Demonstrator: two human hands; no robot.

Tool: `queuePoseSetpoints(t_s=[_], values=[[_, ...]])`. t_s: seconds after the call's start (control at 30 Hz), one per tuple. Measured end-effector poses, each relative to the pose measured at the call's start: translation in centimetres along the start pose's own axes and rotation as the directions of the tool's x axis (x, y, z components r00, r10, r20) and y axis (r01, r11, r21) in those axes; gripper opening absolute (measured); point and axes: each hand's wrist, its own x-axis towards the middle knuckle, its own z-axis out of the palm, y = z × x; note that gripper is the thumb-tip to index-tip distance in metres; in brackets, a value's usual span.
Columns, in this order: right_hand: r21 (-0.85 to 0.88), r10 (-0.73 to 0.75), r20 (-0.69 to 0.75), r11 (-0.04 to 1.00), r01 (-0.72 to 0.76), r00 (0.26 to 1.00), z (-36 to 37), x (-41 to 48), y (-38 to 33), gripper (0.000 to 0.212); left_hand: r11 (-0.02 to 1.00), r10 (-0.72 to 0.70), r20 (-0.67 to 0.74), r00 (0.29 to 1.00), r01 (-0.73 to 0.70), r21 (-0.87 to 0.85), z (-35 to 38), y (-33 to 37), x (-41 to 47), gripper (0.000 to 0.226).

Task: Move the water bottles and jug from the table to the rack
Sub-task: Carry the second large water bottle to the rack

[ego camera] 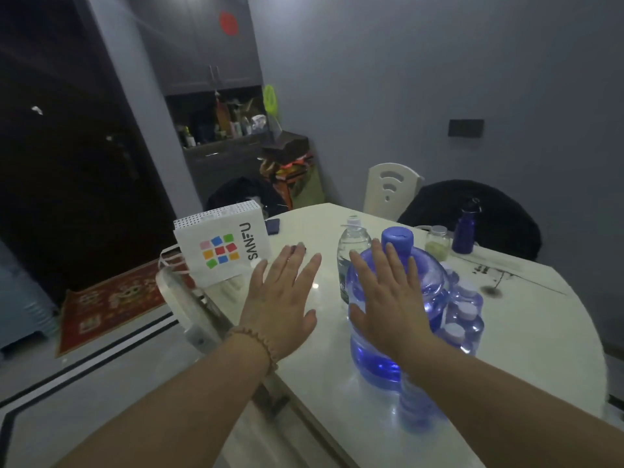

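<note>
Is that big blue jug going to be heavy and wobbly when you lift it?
Probably heavy: the big blue jug looks bulky beside the clear bottle and seems to hold water. The water would likely slosh and tug. Its smooth rounded plastic may be slippery, so both open hands, left hand and right hand, seem wise.

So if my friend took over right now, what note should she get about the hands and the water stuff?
Left hand: open, flat, holding nothing, out over the table.
Right hand: open, fingers spread, in front of the blue jug; contact unclear.
The jug, the clear bottle behind it and the small bottles beside it all stand on the table.
Done: nothing moved yet.
Left: carry the jug and every bottle to the rack, which is not clearly visible here.
</note>
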Motion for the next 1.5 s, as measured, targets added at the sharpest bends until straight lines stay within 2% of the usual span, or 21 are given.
queuePoseSetpoints(t_s=[0.2,0.3,0.47,0.67,0.8,0.87,1.0,1.13,1.2,1.33,1.5], values=[[-0.074,0.058,0.009,0.996,-0.057,0.998,3.1,6.2,-1.0,0.082,0.993,0.087,-0.008,0.996,-0.087,-0.077,5.0,-3.1,7.6,0.084],[-0.167,0.097,0.001,0.981,-0.095,0.995,5.5,9.9,-1.5,0.078,0.974,0.154,-0.04,0.987,-0.159,-0.163,8.9,-4.2,11.0,0.083],[-0.35,0.218,-0.057,0.91,-0.224,0.974,8.0,17.2,-2.3,0.077,0.928,0.233,0.005,0.972,-0.221,-0.299,16.0,-6.5,16.4,0.082],[-0.445,0.416,-0.011,0.812,-0.376,0.909,11.1,23.6,-2.2,0.078,0.83,0.418,-0.056,0.907,-0.407,-0.382,22.9,-9.4,22.3,0.082],[-0.453,0.548,0.106,0.769,-0.451,0.83,12.1,25.1,-2.6,0.076,0.775,0.481,-0.069,0.874,-0.461,-0.432,25.2,-9.4,24.1,0.082],[-0.436,0.578,0.141,0.765,-0.474,0.803,12.4,25.1,-3.4,0.067,0.758,0.498,-0.072,0.864,-0.475,-0.447,25.8,-9.0,24.4,0.083],[-0.39,0.551,0.084,0.785,-0.481,0.83,11.8,23.9,-4.1,0.047,0.717,0.533,-0.088,0.841,-0.505,-0.481,26.0,-8.0,24.3,0.083],[-0.391,0.483,0.1,0.823,-0.412,0.87,11.2,21.8,-5.5,0.046,0.659,0.566,-0.11,0.817,-0.528,-0.535,25.0,-7.4,23.2,0.086],[-0.361,0.44,0.096,0.851,-0.381,0.893,11.0,20.6,-7.1,0.048,0.623,0.603,-0.088,0.793,-0.536,-0.57,24.7,-7.5,22.6,0.098],[-0.288,0.348,0.076,0.905,-0.313,0.934,10.6,16.3,-10.1,0.05,0.455,0.701,-0.087,0.708,-0.538,-0.71,24.5,-7.5,21.1,0.128],[-0.228,0.156,-0.047,0.96,-0.162,0.987,11.7,8.6,-12.5,0.041,0.255,0.745,-0.187,0.64,-0.533,-0.807,24.5,-6.7,16.5,0.111]])
